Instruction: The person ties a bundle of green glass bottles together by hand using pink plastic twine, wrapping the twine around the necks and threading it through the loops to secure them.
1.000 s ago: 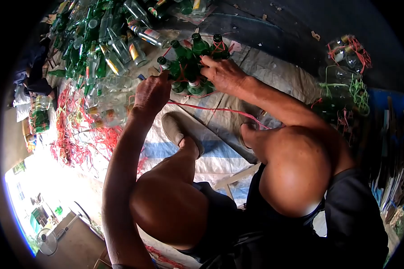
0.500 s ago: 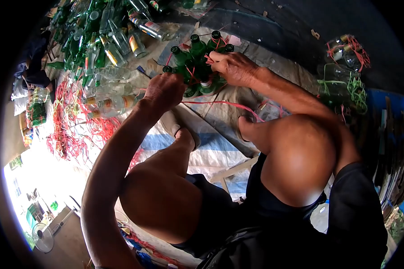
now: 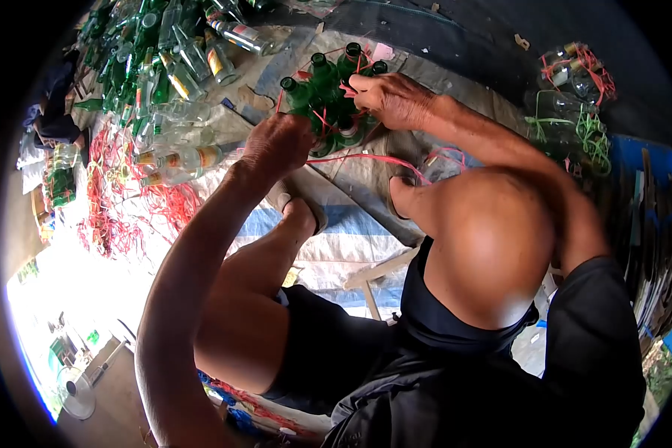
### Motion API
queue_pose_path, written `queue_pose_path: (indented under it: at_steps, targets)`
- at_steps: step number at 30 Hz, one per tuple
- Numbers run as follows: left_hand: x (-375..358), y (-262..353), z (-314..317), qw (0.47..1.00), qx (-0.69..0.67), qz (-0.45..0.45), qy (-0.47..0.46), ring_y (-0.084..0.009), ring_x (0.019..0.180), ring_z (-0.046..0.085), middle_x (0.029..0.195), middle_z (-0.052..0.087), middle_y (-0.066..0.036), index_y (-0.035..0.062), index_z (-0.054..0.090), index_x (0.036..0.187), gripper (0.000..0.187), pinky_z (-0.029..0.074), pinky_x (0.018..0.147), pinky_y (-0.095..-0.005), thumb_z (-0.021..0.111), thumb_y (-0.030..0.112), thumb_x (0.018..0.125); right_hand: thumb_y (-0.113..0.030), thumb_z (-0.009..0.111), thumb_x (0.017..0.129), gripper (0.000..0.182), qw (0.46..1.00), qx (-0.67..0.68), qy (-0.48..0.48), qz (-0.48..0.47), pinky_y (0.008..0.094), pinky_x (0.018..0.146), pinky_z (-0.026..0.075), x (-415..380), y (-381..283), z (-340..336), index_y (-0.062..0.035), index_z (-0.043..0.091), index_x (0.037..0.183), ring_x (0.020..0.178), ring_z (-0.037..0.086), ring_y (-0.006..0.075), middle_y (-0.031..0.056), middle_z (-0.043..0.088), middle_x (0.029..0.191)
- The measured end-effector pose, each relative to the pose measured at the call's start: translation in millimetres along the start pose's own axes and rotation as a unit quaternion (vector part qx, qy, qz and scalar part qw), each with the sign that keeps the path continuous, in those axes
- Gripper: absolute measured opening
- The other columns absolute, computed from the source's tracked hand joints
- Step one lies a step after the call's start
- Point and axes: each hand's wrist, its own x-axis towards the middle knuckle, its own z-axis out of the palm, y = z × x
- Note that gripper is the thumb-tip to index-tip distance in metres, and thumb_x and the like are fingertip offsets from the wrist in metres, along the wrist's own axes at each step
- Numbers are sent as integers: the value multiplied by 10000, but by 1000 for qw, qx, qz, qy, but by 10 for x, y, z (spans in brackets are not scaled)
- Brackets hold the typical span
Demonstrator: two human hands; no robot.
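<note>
Several green glass bottles (image 3: pixel 297 91) stand upright in a tight cluster on the sheet, with pinkish-red plastic string (image 3: pixel 381 157) wound among their necks. At the near left of the cluster, my left hand (image 3: pixel 280 142) is closed in a fist, and a length of the string runs out from beside it towards my right foot. My right hand (image 3: pixel 396 101) pinches the string at the right side of the bottles, its thumb and forefinger close to the necks. The left fingertips and some of the bottles behind my hands are hidden.
A heap of loose bottles (image 3: pixel 175 75) lies at the upper left, above a tangle of red string (image 3: pixel 116 201). Tied clear bottles (image 3: pixel 575 78) stand at the right, near stacked cardboard (image 3: pixel 661 246). A person's dark-clothed leg (image 3: pixel 56 123) shows at the far left.
The bottles and my hands sit slightly higher in view as the camera shifts. My left leg swings a little left. Both hands stay at the bottle cluster.
</note>
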Motion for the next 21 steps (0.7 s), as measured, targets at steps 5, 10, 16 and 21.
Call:
queue_pose_path:
  at_steps: [5, 10, 16, 21]
  targets:
    - [4, 15, -6, 999, -45, 1, -4, -408, 811, 699, 800, 696, -196, 42, 719, 821, 198, 548, 758, -513, 632, 191, 918, -14, 652, 831, 135, 1000, -26, -14, -6, 459, 717, 557, -35, 10, -74, -12, 678, 964, 886, 696, 360, 123, 596, 1019]
    - [45, 95, 49, 998, -65, -3, 8, -406, 795, 696, 790, 693, -196, 47, 721, 812, 184, 549, 744, -507, 631, 176, 908, 43, 671, 784, 151, 999, -16, -32, 13, 462, 736, 546, -98, 29, -102, -44, 726, 895, 925, 683, 352, 107, 593, 1020]
    - [181, -61, 199, 996, -75, 46, -3, -364, 778, 720, 800, 712, -179, 56, 741, 815, 158, 570, 727, -472, 651, 168, 881, 46, 684, 771, 177, 1000, 9, 5, -11, 460, 736, 545, -227, 24, -50, -46, 722, 917, 927, 682, 334, 104, 588, 1017]
    - [135, 38, 141, 989, -139, -47, 11, -329, 703, 718, 745, 703, -176, 58, 763, 819, 153, 570, 691, -421, 653, 155, 861, 19, 621, 868, 192, 1000, -11, 1, -9, 447, 786, 557, -308, 4, -29, -45, 721, 1019, 988, 685, 346, 108, 600, 1089]
